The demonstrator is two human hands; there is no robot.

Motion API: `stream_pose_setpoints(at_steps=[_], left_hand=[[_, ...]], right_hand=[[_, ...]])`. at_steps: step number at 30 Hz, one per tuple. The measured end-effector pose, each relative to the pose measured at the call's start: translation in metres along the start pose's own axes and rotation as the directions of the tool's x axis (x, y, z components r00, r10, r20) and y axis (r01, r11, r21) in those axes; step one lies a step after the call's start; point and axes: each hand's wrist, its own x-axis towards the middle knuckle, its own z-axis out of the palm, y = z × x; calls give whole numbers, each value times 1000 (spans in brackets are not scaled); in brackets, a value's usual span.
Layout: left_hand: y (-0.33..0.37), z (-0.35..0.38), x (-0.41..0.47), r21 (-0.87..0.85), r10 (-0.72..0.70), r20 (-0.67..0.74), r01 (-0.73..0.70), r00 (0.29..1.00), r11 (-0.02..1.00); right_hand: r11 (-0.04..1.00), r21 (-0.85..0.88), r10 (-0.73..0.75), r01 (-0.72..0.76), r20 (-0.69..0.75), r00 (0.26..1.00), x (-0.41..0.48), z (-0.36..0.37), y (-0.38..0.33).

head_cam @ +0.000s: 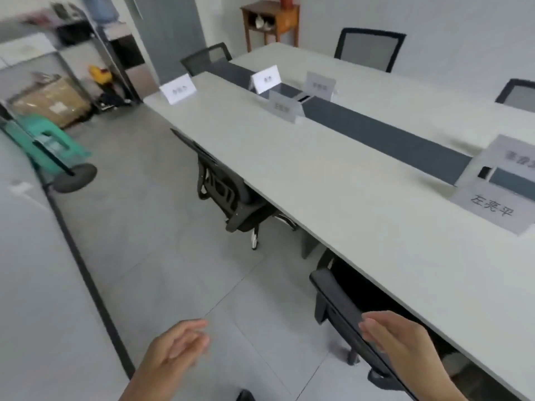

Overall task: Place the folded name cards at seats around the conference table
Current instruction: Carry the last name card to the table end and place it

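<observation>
Several folded white name cards stand on the long pale conference table (333,180). One card (178,88) is at the far left end, another (265,79) sits on the dark centre strip, and two more (283,106) (320,85) stand close by. A large card with black characters (493,206) lies at the right edge, with another (512,153) behind it. My left hand (176,351) hangs over the floor, fingers relaxed and holding nothing. My right hand (405,342) is open above the back of a black chair (344,316), also holding nothing.
A second black chair (231,195) is tucked under the table's near side; more chairs (367,47) stand on the far side. A green hand truck (49,146), a cardboard box (52,99) and shelving crowd the left. A wooden cabinet (270,21) stands by the back wall.
</observation>
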Motion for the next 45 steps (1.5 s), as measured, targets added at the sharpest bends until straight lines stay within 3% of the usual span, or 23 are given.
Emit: stream_pose_setpoints(at_steps=[5,12,17,24,29,33,39,45], left_hand=[[-21,-124,-2,-168,-26,-239,-15,971,986],[-62,-253,18,-350,-156,-514,-41,843,936],[-72,-290,64,-439,-257,-497,15,829,898],[-43,-374,156,-434,-287,-521,40,804,900],[-6,-445,225,-353,-196,-594,-34,780,935],[-3,-482,272,-393,-251,-588,-1,769,919],[-24,-562,370,-462,-347,-561,64,752,885],[-16,-690,490,-415,-290,-570,36,769,909]], right_hand=[[990,17,-142,142,35,989,20,84,-72],[966,60,-256,250,140,957,44,206,-157],[961,45,-276,272,186,943,86,269,-204],[945,86,-327,316,254,910,201,369,-306],[918,113,-392,379,391,833,275,458,-406],[896,119,-431,428,463,775,315,521,-468],[918,67,-376,391,466,801,386,615,-509],[945,2,-302,328,394,868,451,706,-559]])
